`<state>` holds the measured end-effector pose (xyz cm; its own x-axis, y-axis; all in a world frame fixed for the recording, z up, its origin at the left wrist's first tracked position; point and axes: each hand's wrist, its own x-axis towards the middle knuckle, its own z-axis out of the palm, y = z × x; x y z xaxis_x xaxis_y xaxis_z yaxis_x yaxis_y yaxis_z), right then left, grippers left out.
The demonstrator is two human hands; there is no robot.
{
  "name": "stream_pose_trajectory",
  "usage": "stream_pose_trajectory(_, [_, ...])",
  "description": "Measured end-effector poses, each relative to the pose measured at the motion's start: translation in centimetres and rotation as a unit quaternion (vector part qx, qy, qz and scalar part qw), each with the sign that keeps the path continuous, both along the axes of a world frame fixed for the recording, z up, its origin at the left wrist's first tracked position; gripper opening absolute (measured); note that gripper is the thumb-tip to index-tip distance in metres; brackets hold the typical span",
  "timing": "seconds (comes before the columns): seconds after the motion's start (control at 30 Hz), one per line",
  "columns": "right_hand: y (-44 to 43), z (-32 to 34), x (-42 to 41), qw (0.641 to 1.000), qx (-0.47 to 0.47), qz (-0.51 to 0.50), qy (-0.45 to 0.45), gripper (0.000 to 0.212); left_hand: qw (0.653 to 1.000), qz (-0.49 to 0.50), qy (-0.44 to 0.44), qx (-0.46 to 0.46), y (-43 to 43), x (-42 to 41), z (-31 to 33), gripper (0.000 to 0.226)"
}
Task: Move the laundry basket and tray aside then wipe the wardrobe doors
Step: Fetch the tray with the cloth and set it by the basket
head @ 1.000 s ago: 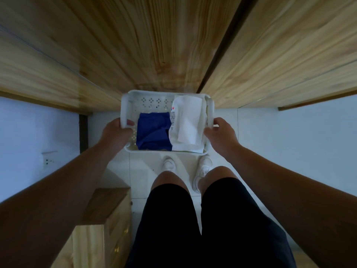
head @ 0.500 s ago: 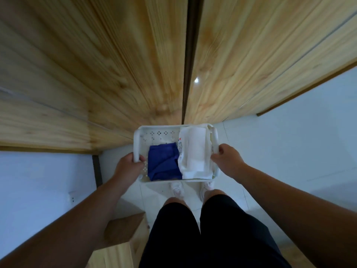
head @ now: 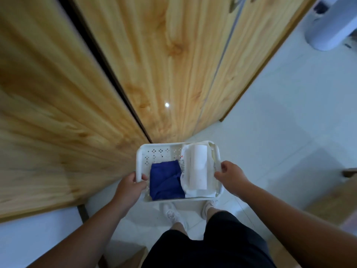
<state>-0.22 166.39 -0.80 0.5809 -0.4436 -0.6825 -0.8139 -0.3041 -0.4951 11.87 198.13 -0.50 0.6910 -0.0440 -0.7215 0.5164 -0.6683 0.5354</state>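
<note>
The white perforated plastic laundry basket (head: 174,145) dropped from mid-frame to lower centre and swung right, away from the glossy pine wardrobe doors (head: 164,64), whose dark gap (head: 108,74) tilted toward the upper left. A pale rounded appliance (head: 328,26) appeared at upper right.

This is a home, most likely a bedroom or dressing corner. Tall glossy pine-wood wardrobe doors (head: 164,64) rise just beyond the person's fingers (head: 224,166) and run far to their left. The doors stand on a pale glossy tiled floor (head: 280,122) that spreads below the fingers and to their right. Between the fingers of the two hands is a white perforated plastic basket (head: 160,153) holding a folded dark-blue cloth (head: 166,182) and a white printed packet (head: 197,167), ordinary household laundry things. Low light-wood furniture (head: 336,200) stands to the right of the fingers. Far beyond them, up to the right, is a rounded white-grey appliance (head: 326,26), perhaps a fan, though it is blurred.
</note>
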Motion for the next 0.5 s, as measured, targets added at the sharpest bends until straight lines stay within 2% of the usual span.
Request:
stream_pose_trajectory(0.2, [-7.6,0.2,-5.6,0.994,0.004,-0.104,-0.012,0.01,0.997,-0.081,-0.013,-0.009,-10.2,0.4,0.8,0.018])
stream_pose_trajectory(0.5, [-21.0,-0.1,-13.5,0.972,0.005,-0.233,-0.013,0.016,0.975,-0.222,-0.012,-0.01,-30.0,-0.2,2.7,0.011])
